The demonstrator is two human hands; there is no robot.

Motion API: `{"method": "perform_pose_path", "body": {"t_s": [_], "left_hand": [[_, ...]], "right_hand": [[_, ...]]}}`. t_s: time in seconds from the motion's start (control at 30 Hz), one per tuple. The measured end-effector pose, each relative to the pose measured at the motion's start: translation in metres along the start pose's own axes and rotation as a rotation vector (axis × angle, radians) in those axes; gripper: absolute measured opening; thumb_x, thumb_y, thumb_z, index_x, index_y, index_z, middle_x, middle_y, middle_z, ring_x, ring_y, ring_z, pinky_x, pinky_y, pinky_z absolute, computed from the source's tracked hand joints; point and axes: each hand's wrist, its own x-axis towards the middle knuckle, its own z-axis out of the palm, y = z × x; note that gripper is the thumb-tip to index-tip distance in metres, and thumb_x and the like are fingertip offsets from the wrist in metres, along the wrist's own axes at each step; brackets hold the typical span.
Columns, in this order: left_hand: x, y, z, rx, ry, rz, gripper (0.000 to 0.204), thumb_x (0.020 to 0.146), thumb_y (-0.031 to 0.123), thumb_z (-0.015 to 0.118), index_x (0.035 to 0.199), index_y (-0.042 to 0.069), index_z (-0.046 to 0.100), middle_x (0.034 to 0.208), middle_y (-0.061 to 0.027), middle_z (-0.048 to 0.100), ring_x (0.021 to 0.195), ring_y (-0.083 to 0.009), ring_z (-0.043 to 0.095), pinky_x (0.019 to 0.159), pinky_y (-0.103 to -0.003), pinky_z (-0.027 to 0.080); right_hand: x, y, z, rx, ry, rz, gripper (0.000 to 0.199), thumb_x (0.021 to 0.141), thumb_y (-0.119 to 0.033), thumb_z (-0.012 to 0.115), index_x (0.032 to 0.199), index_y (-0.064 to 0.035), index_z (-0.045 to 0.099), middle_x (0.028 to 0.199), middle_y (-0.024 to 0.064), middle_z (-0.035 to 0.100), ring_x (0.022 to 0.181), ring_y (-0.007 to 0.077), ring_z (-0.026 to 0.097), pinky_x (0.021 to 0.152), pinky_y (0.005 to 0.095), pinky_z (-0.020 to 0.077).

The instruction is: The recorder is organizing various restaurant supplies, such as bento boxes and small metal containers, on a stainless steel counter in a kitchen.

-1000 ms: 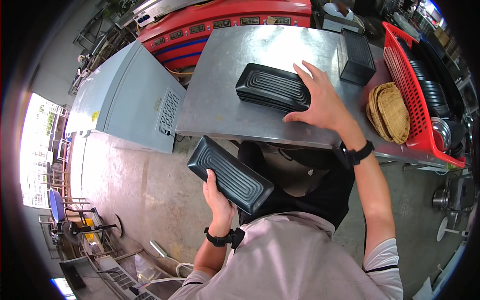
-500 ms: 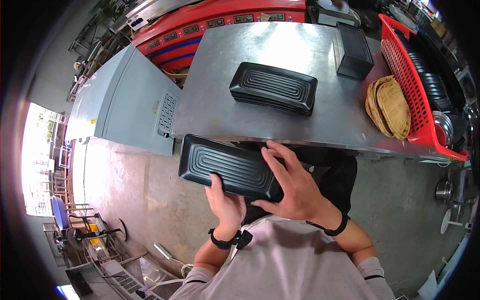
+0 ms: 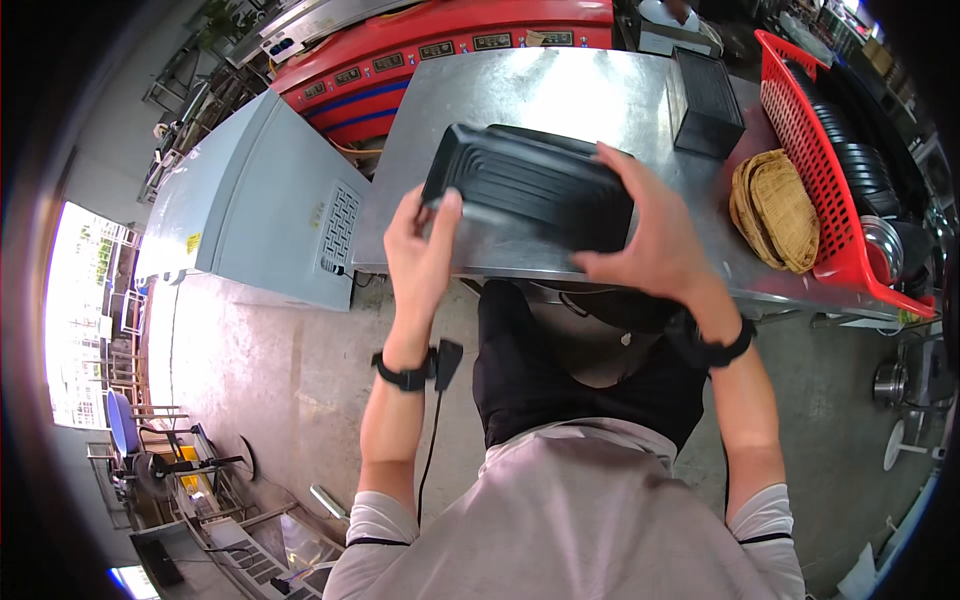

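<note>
A black rectangular plate (image 3: 530, 200) with raised oval grooves is tilted over the steel table, smeared by motion. My left hand (image 3: 420, 240) is closed on its left end, thumb along the near rim. My right hand (image 3: 655, 225) spans its right end, fingers at the far corner and thumb at the near corner; blur softens the contact. Behind and below the held plate is a stack of similar black plates (image 3: 560, 138), mostly hidden, with only its far rim showing.
The steel table (image 3: 400, 220) also bears a black box-shaped stack (image 3: 707, 105), woven baskets (image 3: 785, 210) and a red plastic basket (image 3: 850, 230) of dark dishes. A pale cabinet (image 3: 240, 200) stands left of it, red equipment (image 3: 450, 50) behind.
Both hands have carried the plate forward and up, from in front of my body to over the table at the stack. My arms are now stretched out further.
</note>
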Motion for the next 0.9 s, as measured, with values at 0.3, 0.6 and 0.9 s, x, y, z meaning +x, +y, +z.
{"method": "perform_pose_path", "body": {"t_s": [0.3, 0.6, 0.9], "left_hand": [[0.080, -0.047, 0.021, 0.326, -0.010, 0.192, 0.029, 0.099, 0.026, 0.074, 0.107, 0.000, 0.083, 0.134, -0.0191, 0.074, 0.123, -0.0308, 0.070, 0.107, -0.038, 0.051], [0.073, -0.073, 0.024, 0.361, -0.025, 0.136, 0.032, 0.101, 0.025, 0.072, 0.119, -0.001, 0.080, 0.135, -0.0159, 0.074, 0.122, -0.0241, 0.070, 0.107, -0.035, 0.051], [0.084, -0.066, 0.037, -0.357, -0.210, -0.338, 0.063, 0.115, 0.034, 0.051, 0.165, -0.002, 0.037, 0.164, -0.0168, 0.050, 0.150, -0.0226, 0.046, 0.123, -0.035, 0.035]], "right_hand": [[0.039, 0.058, 0.004, -0.059, -0.081, 0.121, 0.116, 0.065, -0.039, 0.096, 0.161, -0.0004, 0.044, 0.148, 0.0226, 0.064, 0.139, 0.0390, 0.060, 0.118, 0.0425, 0.0463], [0.038, 0.076, 0.010, 0.011, -0.168, 0.153, 0.114, 0.069, -0.038, 0.095, 0.164, -0.0027, 0.041, 0.150, 0.0223, 0.062, 0.141, 0.0373, 0.058, 0.120, 0.0412, 0.0433], [0.020, 0.076, 0.013, -0.029, -0.150, 0.070, 0.136, 0.064, -0.049, 0.102, 0.168, -0.0016, 0.028, 0.162, 0.0238, 0.042, 0.152, 0.0393, 0.042, 0.125, 0.0448, 0.0369]]}}
